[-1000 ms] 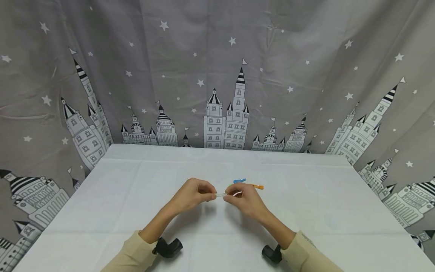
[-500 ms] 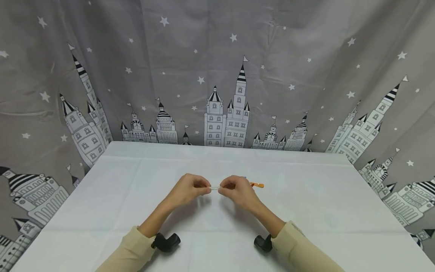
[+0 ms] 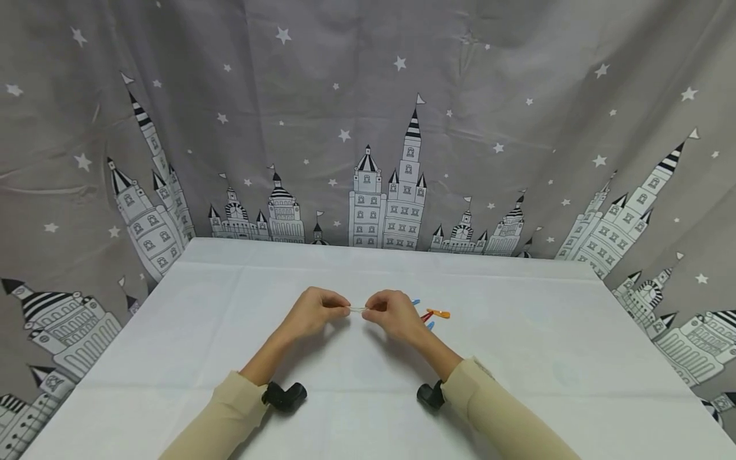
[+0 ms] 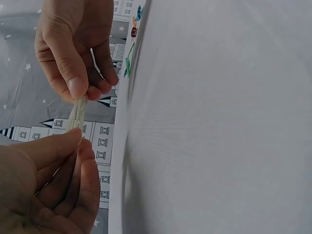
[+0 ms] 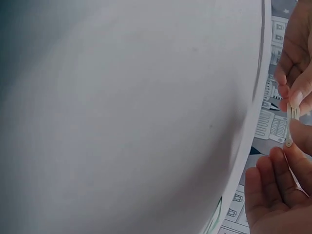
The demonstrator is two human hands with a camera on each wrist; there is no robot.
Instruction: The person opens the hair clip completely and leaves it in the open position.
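A cream-white snap hair clip is stretched between both hands above the table. My left hand pinches one end between thumb and fingers, and my right hand pinches the other. In the left wrist view the pale clip shows narrow slots along its length. In the right wrist view a small hole marks the rounded end of the clip, with the right hand below it. Fingertips cover both ends in part.
Just beyond my right hand lie an orange clip, a red clip and blue clips. A green clip shows in the left wrist view. A white cloth covers the table; a grey castle-print curtain hangs behind.
Both hands have moved slightly away from me and to the left, still holding the hair clip. The red clip and another blue one have come into view beside the right hand.
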